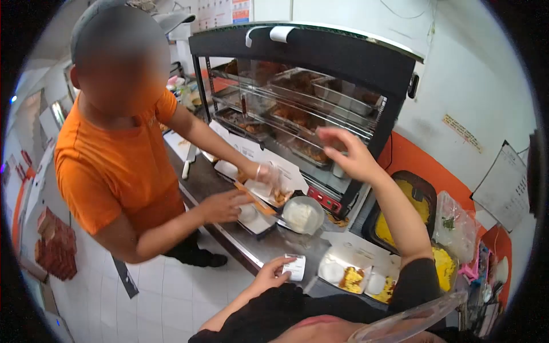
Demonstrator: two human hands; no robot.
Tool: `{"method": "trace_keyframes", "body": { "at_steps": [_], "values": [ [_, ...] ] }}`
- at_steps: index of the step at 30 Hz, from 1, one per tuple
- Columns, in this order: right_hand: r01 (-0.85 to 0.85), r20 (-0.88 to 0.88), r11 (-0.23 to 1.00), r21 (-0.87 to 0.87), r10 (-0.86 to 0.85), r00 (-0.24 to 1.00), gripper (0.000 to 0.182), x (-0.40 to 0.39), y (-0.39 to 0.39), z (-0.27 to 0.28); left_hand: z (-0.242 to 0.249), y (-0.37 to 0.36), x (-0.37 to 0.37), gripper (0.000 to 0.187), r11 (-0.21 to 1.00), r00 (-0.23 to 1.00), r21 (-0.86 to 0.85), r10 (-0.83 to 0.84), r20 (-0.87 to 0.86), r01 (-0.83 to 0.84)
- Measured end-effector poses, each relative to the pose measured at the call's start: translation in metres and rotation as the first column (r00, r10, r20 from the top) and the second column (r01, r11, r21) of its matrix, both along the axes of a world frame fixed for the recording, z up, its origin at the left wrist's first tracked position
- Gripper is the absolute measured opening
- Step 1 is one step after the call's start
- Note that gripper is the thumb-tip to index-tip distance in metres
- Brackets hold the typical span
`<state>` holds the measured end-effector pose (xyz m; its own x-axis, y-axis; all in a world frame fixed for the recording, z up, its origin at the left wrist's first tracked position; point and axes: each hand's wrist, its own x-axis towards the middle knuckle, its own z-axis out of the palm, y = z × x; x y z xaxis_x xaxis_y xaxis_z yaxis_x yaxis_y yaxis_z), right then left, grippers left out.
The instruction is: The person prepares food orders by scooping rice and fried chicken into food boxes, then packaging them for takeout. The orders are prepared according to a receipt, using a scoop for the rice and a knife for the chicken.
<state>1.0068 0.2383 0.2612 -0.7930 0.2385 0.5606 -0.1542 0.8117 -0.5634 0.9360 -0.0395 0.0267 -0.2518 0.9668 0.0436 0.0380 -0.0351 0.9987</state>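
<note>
My left hand (275, 272) is at the counter's front edge, its fingers closed on a small white printed label (294, 267). Raised in front of the glass warming cabinet (297, 108), my right hand (350, 155) has its fingers apart and holds nothing. Below it on the steel counter (229, 234) lies an open white food box (366, 251) with white mounds and yellow-topped food. A clear bowl of white food (303, 215) stands between this box and the co-worker's boxes. The co-worker's hands reach over another open box (283, 163), one of them in a clear glove.
A co-worker in an orange shirt (126, 166) stands at the left. A knife (187, 162) lies near them. At the right are a black tray of yellow food (403, 211), a clear plastic bag (454, 226) and a pink holder (473, 266). Red boxes (54, 246) stand on the floor.
</note>
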Motion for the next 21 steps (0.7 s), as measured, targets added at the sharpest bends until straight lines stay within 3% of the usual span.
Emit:
{"method": "trace_keyframes", "body": {
  "at_steps": [1,2,4,7,8,10,12,13,14,16,19,21],
  "values": [
    [-0.076,-0.032,0.997,-0.032,0.075,0.997,0.044,-0.035,0.007,0.008,0.006,-0.007,-0.018,0.039,0.999,0.996,0.053,-0.007,-0.092,0.011],
    [-0.035,0.004,0.999,0.041,0.035,0.999,0.047,-0.062,0.000,0.029,0.008,-0.014,-0.034,0.040,0.994,0.984,0.106,-0.005,-0.177,0.024],
    [-0.051,-0.056,0.998,0.032,0.053,0.997,0.053,-0.119,0.004,0.052,-0.005,-0.029,-0.065,0.037,0.992,0.983,0.118,-0.028,-0.182,0.050],
    [0.036,-0.170,0.999,0.031,-0.030,0.985,0.059,-0.193,0.023,0.075,-0.010,-0.049,-0.094,0.033,0.996,0.985,0.025,0.079,0.154,-0.084],
    [0.020,-0.225,0.999,-0.046,-0.030,0.974,0.059,-0.212,0.027,0.081,-0.006,-0.054,-0.100,0.033,0.997,0.987,0.020,0.069,0.142,-0.072],
    [0.142,-0.275,0.985,-0.103,-0.165,0.947,0.058,-0.243,0.032,0.093,-0.003,-0.064,-0.112,0.033,0.997,0.985,-0.022,0.074,0.154,-0.071],
    [0.094,-0.359,0.972,-0.215,-0.168,0.918,0.056,-0.273,0.048,0.102,-0.006,-0.073,-0.125,0.034,0.996,0.970,-0.065,0.072,0.231,-0.058],
    [0.030,-0.376,0.959,-0.283,-0.140,0.916,0.055,-0.282,0.056,0.107,-0.011,-0.075,-0.131,0.034,0.995,0.969,-0.037,0.095,0.228,-0.089],
    [0.076,-0.376,0.935,-0.345,-0.212,0.902,0.054,-0.287,0.055,0.114,-0.013,-0.075,-0.136,0.034,0.993,0.966,-0.007,0.118,0.231,-0.120],
    [-0.058,-0.444,0.902,-0.427,-0.153,0.883,0.040,-0.291,0.054,0.121,-0.013,-0.076,-0.144,0.033,0.992,0.955,-0.018,0.128,0.268,-0.128],
    [-0.104,-0.493,0.841,-0.531,-0.207,0.845,0.029,-0.287,0.051,0.116,-0.015,-0.074,-0.149,0.030,0.962,0.945,0.029,0.261,0.198,-0.272],
    [-0.092,-0.512,0.871,-0.482,-0.195,0.837,0.026,-0.274,0.043,0.103,0.005,-0.069,-0.150,0.029,0.929,0.928,0.112,0.333,0.166,-0.354]
  ]
}}
